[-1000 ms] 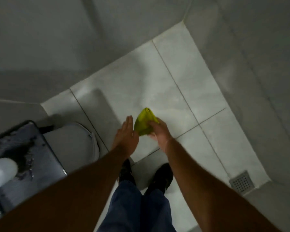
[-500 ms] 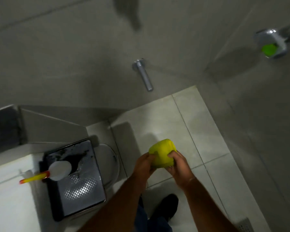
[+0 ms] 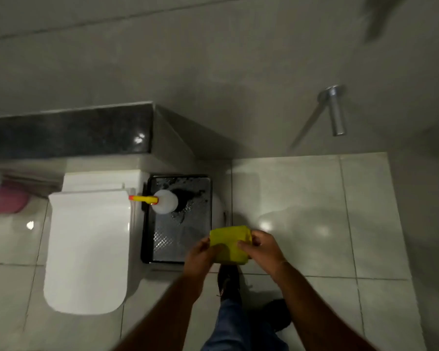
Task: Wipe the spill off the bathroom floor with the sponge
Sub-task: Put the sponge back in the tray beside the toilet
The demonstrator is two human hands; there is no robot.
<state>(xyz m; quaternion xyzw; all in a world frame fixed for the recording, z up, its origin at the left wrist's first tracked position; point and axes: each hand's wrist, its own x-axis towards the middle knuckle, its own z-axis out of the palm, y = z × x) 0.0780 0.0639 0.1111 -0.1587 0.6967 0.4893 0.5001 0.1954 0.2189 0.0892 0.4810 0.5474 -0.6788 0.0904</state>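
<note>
Both hands hold the yellow sponge [image 3: 230, 245] at waist height, just beside the near right corner of the black tray [image 3: 178, 221], which serves here as the landmark. The left hand [image 3: 200, 257] closes its fingers on the sponge's left edge; the right hand [image 3: 261, 247] closes on its right edge, so the sponge is pinched and slightly bunched between them, clear of the floor. A white squeeze bottle [image 3: 164, 201] with a yellow nozzle lies on the tray, whose surface looks wet. Left of the tray stands the toilet, lid [image 3: 89, 247] shut. To the right of the tray, the tiled floor [image 3: 302, 224] carries a faint glossy patch with a curved edge, probably a wet film; whether this is unwiped spill or the trace of wiping cannot be told. Judged from this posture, wiping is not under way; the sponge seems about to be wrung out or set down.
</note>
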